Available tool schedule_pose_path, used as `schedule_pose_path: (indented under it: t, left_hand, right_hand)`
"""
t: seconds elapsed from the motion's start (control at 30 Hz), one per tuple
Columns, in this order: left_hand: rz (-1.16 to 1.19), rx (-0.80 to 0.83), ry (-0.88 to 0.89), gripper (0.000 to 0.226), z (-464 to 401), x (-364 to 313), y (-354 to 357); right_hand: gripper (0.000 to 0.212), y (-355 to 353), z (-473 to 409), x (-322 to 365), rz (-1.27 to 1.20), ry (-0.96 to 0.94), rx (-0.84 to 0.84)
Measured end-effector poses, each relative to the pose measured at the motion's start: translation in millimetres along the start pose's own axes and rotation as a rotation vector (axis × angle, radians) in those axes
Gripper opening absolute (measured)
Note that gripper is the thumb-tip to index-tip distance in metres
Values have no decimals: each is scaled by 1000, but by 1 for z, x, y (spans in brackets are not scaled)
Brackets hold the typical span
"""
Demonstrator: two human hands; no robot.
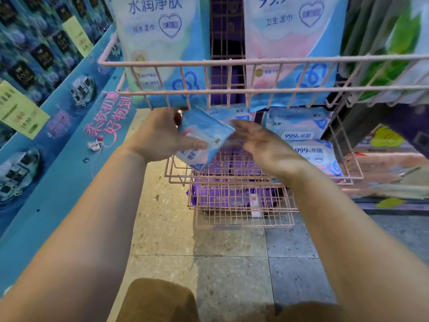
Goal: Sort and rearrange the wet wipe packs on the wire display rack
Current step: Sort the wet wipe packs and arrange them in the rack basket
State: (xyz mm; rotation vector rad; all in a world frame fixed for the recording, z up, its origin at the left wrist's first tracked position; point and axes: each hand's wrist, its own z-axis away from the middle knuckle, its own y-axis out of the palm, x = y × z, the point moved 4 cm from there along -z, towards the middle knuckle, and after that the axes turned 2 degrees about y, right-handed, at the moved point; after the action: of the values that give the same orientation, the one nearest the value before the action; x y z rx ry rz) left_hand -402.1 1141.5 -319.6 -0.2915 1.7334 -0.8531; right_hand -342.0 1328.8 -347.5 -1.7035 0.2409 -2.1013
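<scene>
L hand grips one small blue-and-pink soft plastic wet wipe pack, thumb across its face, fingers behind. Pack is held in the air at the left front of the mid shelf of the pink wire display rack, tilted, long axis running lower-left to upper-right. R hand is flat, fingers straight, holding nothing; fingertips just beside the pack's right edge (touching? can't tell). Stack of matching packs lies to the right of the held pack, past the R hand, so R is nearer to it. Count: 1 pack in hand, 2 plainly stacked at right plus a third edge below, 1 more partly hidden behind the held one. Upper shelf: 2 large upright packs.
</scene>
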Motion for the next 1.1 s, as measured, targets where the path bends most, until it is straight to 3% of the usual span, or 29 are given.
schedule_pose_path:
  t: [0.17,0.27,0.33,0.37,0.43,0.47,0.53,0.63,0.77,0.9,0.97,1.03,1.1]
  left_hand:
    - [415,-323,-134,28,12,7,-3]
    - [656,-458,-356,39,31,4,14]
    - [503,-399,-443,34,48,-2,27]
    - [293,-353,-436,29,57,-5,33]
    - [-205,-340,-332,42,69,-9,41]
    - [-389,-369,-264,52,70,-10,44]
    - [-539,-350,-252,55,67,-10,48]
    - [-516,-259,-287,40,64,-4,51]
    - [-431,-177,-256,49,61,-1,56]
    - [-411,-219,-266,43,60,0,54]
    - [-425,-230,-271,43,54,0,47]
    - [-422,-188,-280,51,40,-4,40]
    - [-425,-80,-258,60,26,-6,43]
  right_hand:
    - [65,-2,8,-9,113,57,30]
    - [68,0,10,-4,101,59,-73]
    - [61,0,10,-5,-31,63,-222]
    - [59,-2,9,-10,-110,65,-305]
    - [59,-7,12,-16,-210,62,-453]
    - [58,-9,16,-16,-117,64,-483]
    - [52,-5,23,-14,282,101,-375]
    - [45,8,35,-13,648,111,-237]
    - [52,16,41,-12,543,13,-302]
    - [48,20,43,-12,606,11,-293]
    - [41,10,50,-11,611,-63,-385]
    - [37,-15,63,-17,585,-91,-591]
    - [33,-42,78,-31,610,6,-760]
